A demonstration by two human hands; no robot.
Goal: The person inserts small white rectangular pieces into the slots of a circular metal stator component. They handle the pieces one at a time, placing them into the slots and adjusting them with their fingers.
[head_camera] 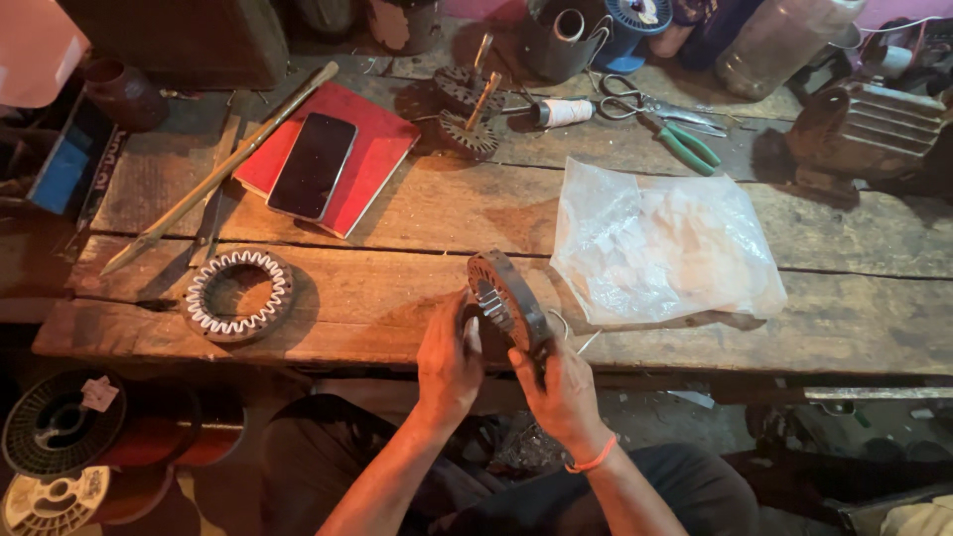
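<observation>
A dark metal stator ring (506, 296) with slots around its inside stands on edge just above the front edge of the wooden bench (397, 298). My right hand (561, 392), with an orange band at the wrist, grips the ring's lower rim. My left hand (447, 362) is up against the ring's near face, fingers at the slots. A second stator ring (238, 295), lined with white insulation paper, lies flat on the bench to the left.
A clear plastic bag (665, 248) of white pieces lies right of the ring. Further back are a phone (313, 164) on a red notebook (372, 159), a long metal rod (218, 169), scissors, green-handled pliers (685, 144), a thread spool. Copper wire spools (60, 427) stand lower left.
</observation>
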